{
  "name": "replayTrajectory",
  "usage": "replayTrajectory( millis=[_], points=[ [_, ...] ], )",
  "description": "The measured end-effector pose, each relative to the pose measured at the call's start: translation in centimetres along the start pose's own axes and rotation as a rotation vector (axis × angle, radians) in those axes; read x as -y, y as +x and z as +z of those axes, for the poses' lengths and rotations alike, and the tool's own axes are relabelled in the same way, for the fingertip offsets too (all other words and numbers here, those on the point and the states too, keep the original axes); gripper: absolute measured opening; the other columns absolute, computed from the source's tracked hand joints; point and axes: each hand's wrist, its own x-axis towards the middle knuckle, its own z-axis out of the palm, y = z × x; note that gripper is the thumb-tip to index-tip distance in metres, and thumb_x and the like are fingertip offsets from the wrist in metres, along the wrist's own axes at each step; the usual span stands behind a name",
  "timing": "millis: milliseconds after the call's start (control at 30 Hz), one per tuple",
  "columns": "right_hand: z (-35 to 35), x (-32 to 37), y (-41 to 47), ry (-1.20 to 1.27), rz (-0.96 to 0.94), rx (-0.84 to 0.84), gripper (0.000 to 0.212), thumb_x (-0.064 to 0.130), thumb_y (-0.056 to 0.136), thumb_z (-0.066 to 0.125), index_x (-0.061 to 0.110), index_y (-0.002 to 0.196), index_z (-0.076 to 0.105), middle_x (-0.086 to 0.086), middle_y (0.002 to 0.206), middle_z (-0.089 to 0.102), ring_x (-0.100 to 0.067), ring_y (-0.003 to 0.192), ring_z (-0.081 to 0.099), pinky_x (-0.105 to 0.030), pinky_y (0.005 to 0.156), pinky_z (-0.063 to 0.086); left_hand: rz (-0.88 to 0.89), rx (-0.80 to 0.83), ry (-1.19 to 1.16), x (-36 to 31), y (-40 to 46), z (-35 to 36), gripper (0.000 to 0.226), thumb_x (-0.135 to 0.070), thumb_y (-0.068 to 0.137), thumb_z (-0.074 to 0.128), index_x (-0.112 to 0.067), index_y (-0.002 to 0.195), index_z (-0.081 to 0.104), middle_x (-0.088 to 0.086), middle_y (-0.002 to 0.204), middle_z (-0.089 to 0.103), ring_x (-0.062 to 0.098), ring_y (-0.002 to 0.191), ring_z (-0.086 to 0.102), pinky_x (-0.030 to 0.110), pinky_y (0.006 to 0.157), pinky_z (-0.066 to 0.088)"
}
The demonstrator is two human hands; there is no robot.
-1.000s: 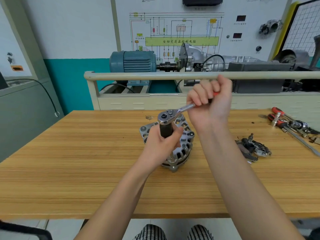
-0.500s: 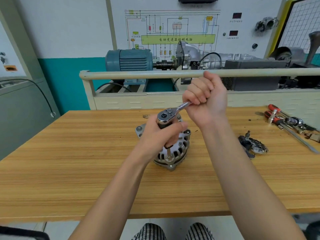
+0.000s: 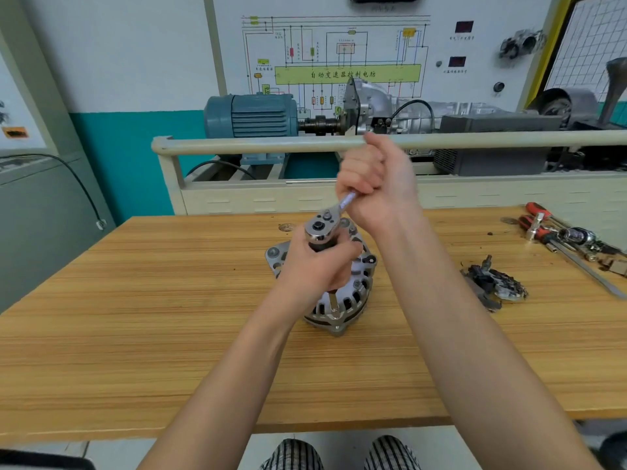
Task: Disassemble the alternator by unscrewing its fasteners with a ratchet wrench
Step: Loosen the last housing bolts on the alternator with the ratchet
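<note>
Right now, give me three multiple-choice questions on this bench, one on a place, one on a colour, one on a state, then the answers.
1. Where do the loose hand tools lie on the table?
A. far right
B. far left
C. front edge

2. What colour is the motor behind the rail?
A. red
B. blue-grey
C. yellow

3. How is the ratchet wrench held?
A. lying loose
B. left hand only
C. both hands

Answers: 1 A, they sit at the right edge. 2 B, its finned casing is blue-grey. 3 C, the right hand grips the handle while the left hand wraps the socket over the alternator.

Both fists closed — left hand (image 3: 315,262) lower (right hand (image 3: 376,184) raised).
</note>
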Motion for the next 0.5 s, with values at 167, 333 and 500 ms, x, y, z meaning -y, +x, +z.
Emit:
replayTrajectory(
  millis=[167,333,500],
  points=[
    [-1.4,-2.7,-7.6,-0.272,-0.698,0.132,0.051,0.018,0.097,0.032,0.021,0.047,0.034,0.006,0.04,0.028,-0.009,0.035,0.023,-0.021,0.039,0.028,0.086,-0.218,0.038,0.4,-0.3,0.8,0.039,-0.006,0.071,0.054,-0.027,0.041,0.039,-0.013,0.039,0.03,0.006,0.034,0.023,0.014,0.04,0.023],
    [-2.1,-3.1,-8.6,-0.303,-0.723,0.215,0.05,0.018,0.097,0.029,0.022,0.047,0.031,0.006,0.041,0.031,-0.009,0.037,0.027,-0.022,0.042,0.032,0.111,-0.15,0.108,0.3,-1.1,0.3,0.033,-0.01,0.071,0.061,-0.02,0.047,0.041,-0.008,0.04,0.033,0.012,0.036,0.028,0.019,0.042,0.027],
    [-0.9,1.0,-3.1,-0.113,-0.165,0.032,0.055,0.018,0.097,0.035,0.018,0.042,0.034,0.007,0.036,0.025,-0.007,0.028,0.023,-0.018,0.03,0.022,0.104,0.092,0.295,-1.1,-0.7,-0.6,0.023,-0.023,0.069,0.071,-0.01,0.058,0.057,0.011,0.056,0.06,0.04,0.061,0.058,0.042,0.062,0.049]
  ],
)
